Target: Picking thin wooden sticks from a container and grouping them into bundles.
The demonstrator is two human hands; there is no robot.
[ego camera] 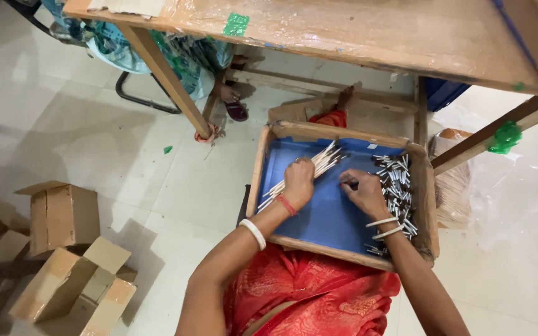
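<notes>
Red garment (319, 292), left hand (298, 182) gripping white sticks (309, 168), right hand (362, 190) pinching something small, metal caps (396, 186) beside, wooden tray (344, 242)

Sticks (300, 171) left in tray (344, 249) — caps (396, 186) right

a bundle of thin white sticks (300, 171) is held slanted in the left hand (298, 182); small silver tubes (395, 186) are heaped along the blue tray's right side.

Over the blue-lined wooden tray (263, 168), the left hand (298, 180) grips a bundle of pale sticks (319, 165), while the right hand (362, 190) reaches beside the metal caps (396, 186) along the tray's right wall.
</notes>
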